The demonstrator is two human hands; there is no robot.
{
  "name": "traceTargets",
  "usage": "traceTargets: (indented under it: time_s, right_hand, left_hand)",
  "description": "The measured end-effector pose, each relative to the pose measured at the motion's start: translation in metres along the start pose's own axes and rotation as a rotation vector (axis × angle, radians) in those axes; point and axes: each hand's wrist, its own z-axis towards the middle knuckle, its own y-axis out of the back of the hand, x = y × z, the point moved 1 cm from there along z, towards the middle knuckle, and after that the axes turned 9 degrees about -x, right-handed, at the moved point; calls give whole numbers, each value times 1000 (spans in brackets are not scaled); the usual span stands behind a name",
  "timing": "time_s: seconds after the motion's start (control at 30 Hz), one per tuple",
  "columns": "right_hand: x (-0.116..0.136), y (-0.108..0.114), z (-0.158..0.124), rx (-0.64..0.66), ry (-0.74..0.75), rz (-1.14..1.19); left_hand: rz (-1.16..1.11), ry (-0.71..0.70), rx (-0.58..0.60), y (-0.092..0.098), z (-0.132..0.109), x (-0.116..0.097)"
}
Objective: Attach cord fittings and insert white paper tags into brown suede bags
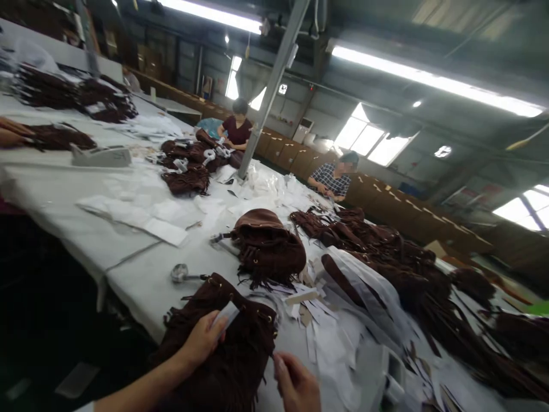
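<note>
A dark brown fringed bag point(231, 355) with metal eyelets along its top lies at the table's near edge in front of me. Over it, my left hand point(203, 337) is closed around a flat pale grey strip point(227, 316), perhaps a wrapped strap end; its exact kind is unclear. At the bag's right side, my right hand point(295, 380) has thumb and finger pinched at a thin dark strand, which looks like a cord or fringe end. Beyond the bag sits a second brown fringed bag point(270, 246). A wrapped roundish piece on a strap point(182, 273) sticks out to the left.
The white table point(141, 252) carries paper scraps point(313, 315), clear plastic wrap point(364, 286) and a long heap of brown bags point(377, 246) on the right. A metal post point(274, 86) rises mid-table. Two co-workers point(238, 126) work across it; another person's hands point(12, 133) show far left.
</note>
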Motion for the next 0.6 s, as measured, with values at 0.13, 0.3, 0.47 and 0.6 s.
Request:
traceTargets:
  time_s: [0.13,0.3,0.47,0.6]
  right_hand:
    - [64,-60,20,271,154,5]
    - [65,-92,35,331,194,-81]
    - [58,-107,41,281,176,-176]
    - [60,-112,46,256,100,-262]
  left_hand:
    - [34,-102,-41,3,-4,0]
    - [67,-155,-44,5,-5,-1]
    - [98,-162,-35,6,-7,0]
    - [110,-171,-55,7,-10,-2]
